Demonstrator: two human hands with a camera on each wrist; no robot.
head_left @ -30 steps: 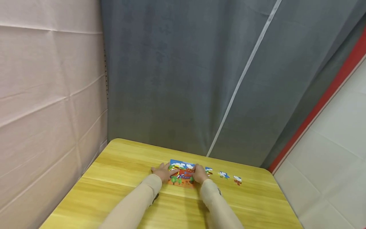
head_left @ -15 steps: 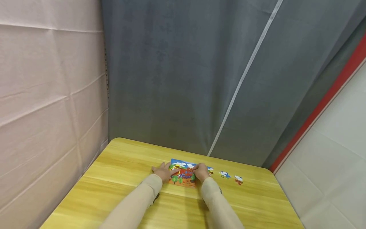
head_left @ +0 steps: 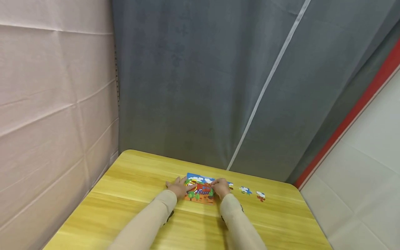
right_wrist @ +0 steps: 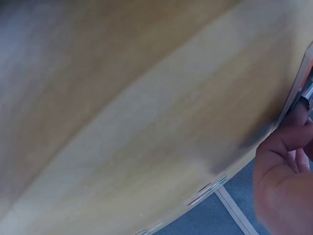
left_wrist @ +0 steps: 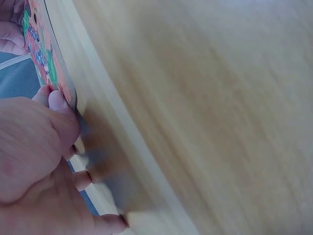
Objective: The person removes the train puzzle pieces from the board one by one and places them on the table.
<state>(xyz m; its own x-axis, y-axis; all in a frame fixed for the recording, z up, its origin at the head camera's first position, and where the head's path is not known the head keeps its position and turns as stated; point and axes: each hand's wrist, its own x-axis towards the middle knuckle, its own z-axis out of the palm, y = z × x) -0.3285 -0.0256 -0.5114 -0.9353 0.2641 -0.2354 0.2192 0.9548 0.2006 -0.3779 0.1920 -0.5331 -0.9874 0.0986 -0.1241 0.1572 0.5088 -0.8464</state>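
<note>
A colourful jigsaw puzzle [head_left: 200,197] with a red vehicle, green trees and white clouds lies on the table in the head view. My left hand [head_left: 178,188] rests at its left edge, fingers spread, one finger lying on the picture. In the left wrist view the left hand [left_wrist: 44,142] touches the puzzle's [left_wrist: 51,58] edge, its other fingertips on the table. At the puzzle's right side, my right hand [head_left: 221,188] has curled fingers. Seen from the right wrist, thumb and forefinger of that hand [right_wrist: 286,171] pinch a small puzzle piece [right_wrist: 308,92], mostly hidden.
Two loose puzzle pieces lie to the right: one blue and white piece [head_left: 245,190], and one red and white piece [head_left: 260,196]. Another bit of puzzle [head_left: 231,185] shows just behind the right hand. Beyond the wooden table [head_left: 140,173] hangs a grey curtain [head_left: 187,86].
My right hand has shifted slightly away from me along the puzzle's right side, uncovering more of its lower right part. The left hand has stayed in place. The view has moved a little.
</note>
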